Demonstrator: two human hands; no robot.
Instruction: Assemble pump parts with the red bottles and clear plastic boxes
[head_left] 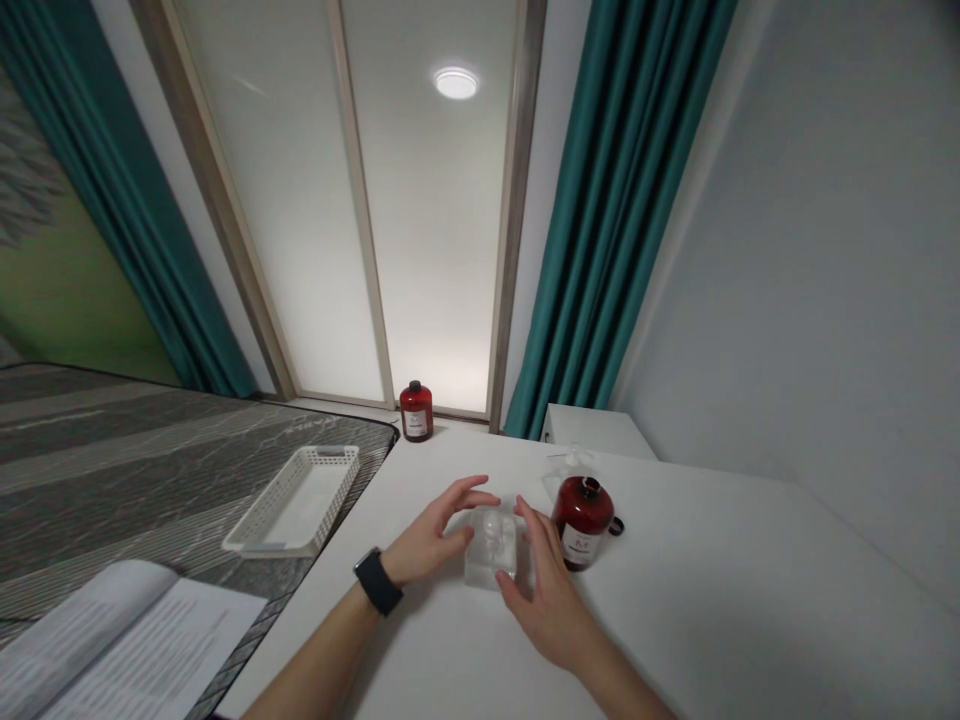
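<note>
Head camera, with the clear container [478, 572] as clock centre and twelve pointing away from the person. At half past eight lies one open book [150, 630], cut off at the left and bottom, its print too blurred to read. Both forearms run out of sight below. I count two hands, neither gripping anything I can see: the left hand [433, 537], a dark watch [379, 582] at its wrist, curves half open just past nine; the right hand [546, 592], loosely spread, is at four. Fingers partly cover the container on the white table [465, 660]; whether they touch it I can't tell, and its rounded middle is hard to make out. One white basket [300, 510] sits between nine and ten. Two red bottles are standing: the near bottle [581, 512] between two and three, a small black ring [616, 526] just beside it, the far bottle [416, 410] at eleven. Something see-through [570, 461] is half hidden behind the near one. Farther off, one white cabinet [596, 425] shows around one, and two teal curtains [622, 200] run off the top.
</note>
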